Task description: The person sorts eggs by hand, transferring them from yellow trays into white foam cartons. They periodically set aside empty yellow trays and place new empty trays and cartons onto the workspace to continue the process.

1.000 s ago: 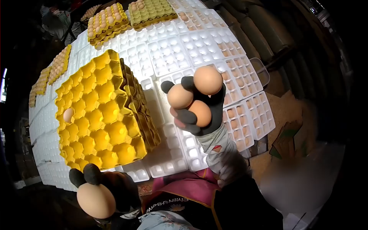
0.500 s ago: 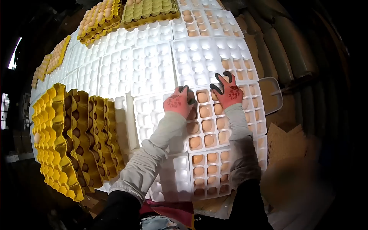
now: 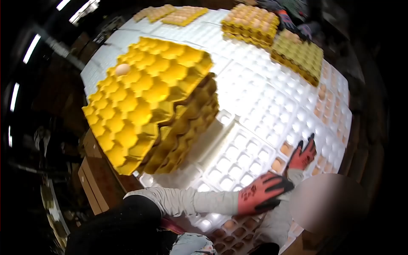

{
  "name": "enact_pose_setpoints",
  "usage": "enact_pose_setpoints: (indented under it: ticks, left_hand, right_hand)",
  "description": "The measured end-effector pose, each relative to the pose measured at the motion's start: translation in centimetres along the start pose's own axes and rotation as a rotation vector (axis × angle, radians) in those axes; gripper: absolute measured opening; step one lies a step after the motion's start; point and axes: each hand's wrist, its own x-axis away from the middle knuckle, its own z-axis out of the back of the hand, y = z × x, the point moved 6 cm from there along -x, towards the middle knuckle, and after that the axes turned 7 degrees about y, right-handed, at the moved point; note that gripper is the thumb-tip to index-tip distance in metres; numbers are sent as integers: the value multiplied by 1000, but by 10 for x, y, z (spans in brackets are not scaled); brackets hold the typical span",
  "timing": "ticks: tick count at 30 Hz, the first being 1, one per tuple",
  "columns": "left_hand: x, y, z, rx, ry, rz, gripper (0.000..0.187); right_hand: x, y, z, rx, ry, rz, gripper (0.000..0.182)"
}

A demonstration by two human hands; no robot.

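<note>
My left hand [image 3: 264,194], in a red glove with dark fingertips, hovers in front of my right forearm with fingers stretched to the right. No egg shows in it. My right hand [image 3: 302,156], gloved alike, lies farther over the white egg trays with its fingers apart. Brown eggs [image 3: 278,165] sit in cells just left of it. Below my left hand more eggs [image 3: 230,225] fill part of a white tray, partly hidden by my arms. A white tray [image 3: 238,155] with bare cells lies left of my hands.
A tall stack of yellow egg flats [image 3: 146,100] stands at the left, one egg [image 3: 123,69] on top. Farther back are egg-filled flats [image 3: 250,23] and a greenish flat [image 3: 299,53], with another person's gloved hands [image 3: 307,30] beside it. Cardboard boxes [image 3: 95,182] stand lower left.
The view has swung left, bringing the yellow stack nearer the middle. My left hand has lifted off the eggs and now crosses in front of my right forearm. My right hand stays over the trays.
</note>
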Motion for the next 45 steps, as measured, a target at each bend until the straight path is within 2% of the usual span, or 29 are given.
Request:
enact_pose_setpoints:
  ticks: [2, 4, 5, 6, 7, 9, 11, 13, 14, 15, 16, 17, 19, 20, 22, 23, 26, 28, 29, 31, 32, 34, 35, 37, 38, 40, 42, 43, 45]
  left_hand:
    - [27, 53, 56, 234, -70, -119, 34]
    - [52, 90, 118, 208, -65, -282, 22]
    - [47, 98, 162, 399, -194, 60, 21]
    - [46, 115, 212, 219, -202, -108, 25]
    - [50, 124, 272, 0, 5, -263, 30]
    - [68, 120, 364, -232, 394, 5, 32]
    - [98, 109, 428, -328, 633, 281, 30]
    - [132, 104, 479, -391, 771, 224, 30]
    - [156, 93, 508, -334, 880, 233, 27]
    - [183, 74, 538, -393, 940, 277, 26]
    - [213, 48, 572, -310, 1034, 343, 27]
    - [244, 19, 602, -216, 1116, 414, 27]
    - [299, -44, 654, -100, 1187, 462, 28]
    - [315, -75, 669, 18, 1206, 508, 29]
    - [342, -140, 682, 131, 1150, 594, 31]
    - [347, -166, 683, 166, 1108, 646, 32]
    - [342, -217, 698, -262, 986, 897, 49]
    - [364, -288, 702, -351, 985, 1117, 64]
    - [358, -297, 710, -336, 977, 1107, 64]
    - [356, -313, 711, -310, 941, 1316, 68]
    - [355, -325, 711, -252, 912, 1301, 70]
    - [358, -340, 715, -240, 882, 1299, 70]
    - [357, -343, 717, -241, 873, 1286, 71]
    - [352, -337, 723, -201, 807, 1439, 72]
    - [353, -343, 725, -329, 869, 1420, 72]
    - [353, -355, 727, -382, 865, 1435, 65]
    - [401, -458, 721, -209, 864, 1516, 59]
    - [378, -430, 728, 224, 980, 1292, 51]
    - [380, -447, 730, 503, 1131, 1123, 45]
  right_hand:
    - [-37, -67, 22, -357, -3, 60, 47]
    - [-75, -150, 43, -748, -127, 85, 40]
    - [-91, -207, 56, -936, -230, 114, 38]
    - [-100, -271, 74, -914, -336, 214, 36]
    - [-101, -336, 83, -884, -432, 311, 35]
    - [-87, -449, 83, -847, -500, 597, 37]
    - [-61, -538, 59, -607, -515, 798, 40]
    - [-32, -590, 18, -133, -603, 947, 41]
    - [-23, -603, 3, 26, -813, 895, 36]
    - [-21, -615, 4, 95, -682, 996, 32]
    - [-23, -617, -4, 83, -772, 964, 28]
    - [-25, -622, -2, 30, -863, 836, 28]
    - [-40, -618, -12, -321, -916, 554, 44]
    - [-44, -636, -7, -474, -766, 492, 41]
    - [-34, -714, -23, -561, -779, 494, 41]
    - [-20, -749, -53, -665, -836, 387, 41]
    - [45, -843, -174, -242, -983, 619, 33]
    - [81, -853, -257, -50, -948, 694, 40]
    - [95, -858, -277, 58, -966, 696, 38]
    - [105, -860, -295, 83, -968, 705, 44]
    - [100, -862, -287, -44, -948, 709, 45]
    - [74, -855, -263, -265, -971, 757, 49]
    - [58, -863, -212, -181, -993, 731, 49]
    - [10, -838, -120, -217, -798, 737, 41]
    - [-10, -818, -69, -239, -709, 625, 37]
    - [-52, -725, 8, 40, -408, 551, 37]
    - [-59, -586, 65, 702, -218, 304, 49]
    - [-51, -512, 80, 956, -318, 49, 58]
    - [-15, -421, 93, 917, -557, -279, 57]
